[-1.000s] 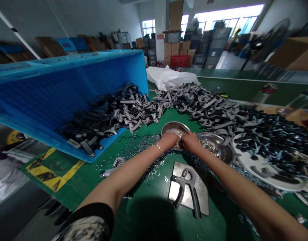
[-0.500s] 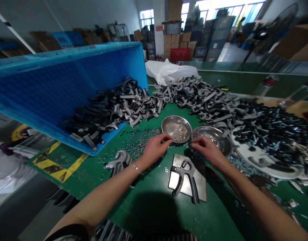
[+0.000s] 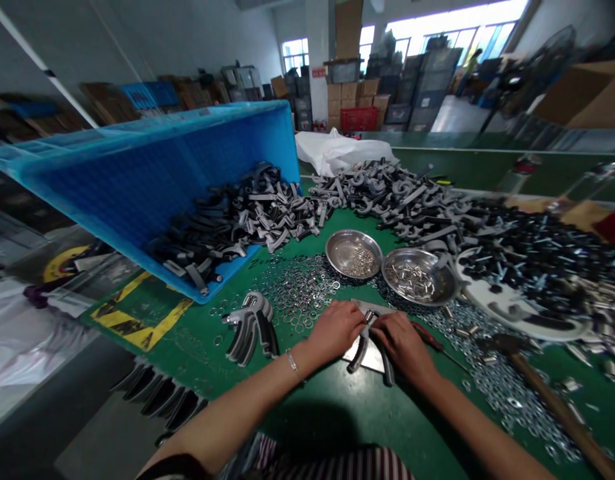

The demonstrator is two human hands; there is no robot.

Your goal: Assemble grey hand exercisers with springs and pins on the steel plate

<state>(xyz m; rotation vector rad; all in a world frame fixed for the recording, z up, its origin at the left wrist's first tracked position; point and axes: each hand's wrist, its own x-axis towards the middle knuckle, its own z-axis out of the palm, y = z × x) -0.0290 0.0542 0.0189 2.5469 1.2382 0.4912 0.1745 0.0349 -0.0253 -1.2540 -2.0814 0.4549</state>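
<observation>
Green workbench (image 3: 307,417), hands (image 3: 335,330) (image 3: 400,343) seemingly clasping hand gripper (image 3: 358,355)

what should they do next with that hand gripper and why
Probably take one silver sleeve from the steel bowl with the right hand. The bowl sits just beyond that hand, and both it and the left hand are already at the hand grip exerciser on the steel plate.

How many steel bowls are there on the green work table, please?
2. One steel bowl holds small silver parts. The second steel bowl, just to its right, holds short metal pins. Others could be hidden.
</observation>
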